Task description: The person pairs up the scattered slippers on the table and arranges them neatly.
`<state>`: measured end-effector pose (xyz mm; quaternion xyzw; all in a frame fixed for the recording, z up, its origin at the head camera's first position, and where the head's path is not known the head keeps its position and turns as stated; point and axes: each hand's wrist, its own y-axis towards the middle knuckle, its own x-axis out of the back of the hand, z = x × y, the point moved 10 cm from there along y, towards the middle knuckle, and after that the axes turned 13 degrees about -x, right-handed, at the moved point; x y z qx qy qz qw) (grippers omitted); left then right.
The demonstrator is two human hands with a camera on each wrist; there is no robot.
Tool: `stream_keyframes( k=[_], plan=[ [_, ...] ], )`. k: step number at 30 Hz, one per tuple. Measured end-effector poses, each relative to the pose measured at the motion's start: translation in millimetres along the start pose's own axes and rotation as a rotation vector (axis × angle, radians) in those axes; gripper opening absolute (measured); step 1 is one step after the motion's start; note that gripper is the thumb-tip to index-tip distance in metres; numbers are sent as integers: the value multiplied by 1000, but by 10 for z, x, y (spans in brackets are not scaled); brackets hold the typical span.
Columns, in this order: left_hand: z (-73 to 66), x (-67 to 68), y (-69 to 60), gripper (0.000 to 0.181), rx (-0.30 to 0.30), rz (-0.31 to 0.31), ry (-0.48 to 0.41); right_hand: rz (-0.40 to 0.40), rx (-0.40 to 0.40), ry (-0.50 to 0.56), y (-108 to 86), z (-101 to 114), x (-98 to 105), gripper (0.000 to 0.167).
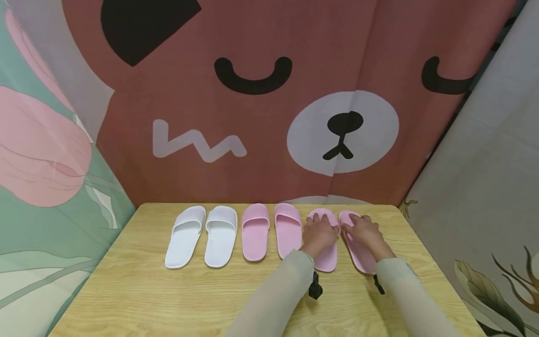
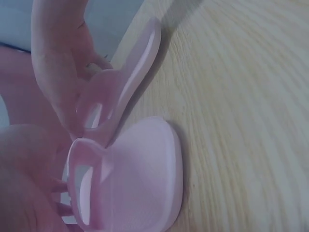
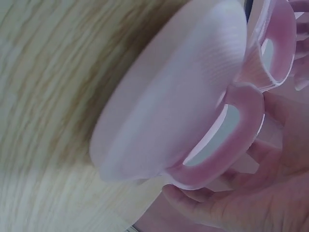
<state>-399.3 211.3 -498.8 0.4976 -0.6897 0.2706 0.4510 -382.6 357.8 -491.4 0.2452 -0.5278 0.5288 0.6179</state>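
Note:
Two pink slide slippers lie at the right of the row, under my hands. My left hand (image 1: 318, 234) holds the left one, the left pink slipper (image 1: 328, 260), over its strap with fingers spread toward the toe. The right hand (image 1: 367, 234) grips the outermost pink slipper (image 1: 362, 257) across its strap, thumb on the inner side. That slipper (image 3: 169, 116) looks angled, its heel pointing to the right; the right wrist view shows fingers around the strap. In the left wrist view the two slippers' straps nearly meet. The fingertips are partly hidden.
Left of my hands stand another pair of pink slippers (image 1: 254, 238) and a white pair (image 1: 221, 243), toes toward the back. They rest along the far edge of a wooden table (image 1: 168, 304). A bear-print curtain (image 1: 261, 140) hangs right behind it.

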Motion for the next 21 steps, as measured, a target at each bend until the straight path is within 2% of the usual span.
stream_keyframes(
  k=[9, 16, 21],
  plan=[
    [-52, 119, -22, 56, -42, -16, 31, 31, -13, 3, 39, -3, -4, 74],
    [-107, 255, -52, 53, -83, -35, -8, 47, -19, 3, 45, -29, 19, 74],
    [-100, 288, -54, 52, -78, -28, -24, 41, -15, -6, 40, -17, 48, 72]
  ],
)
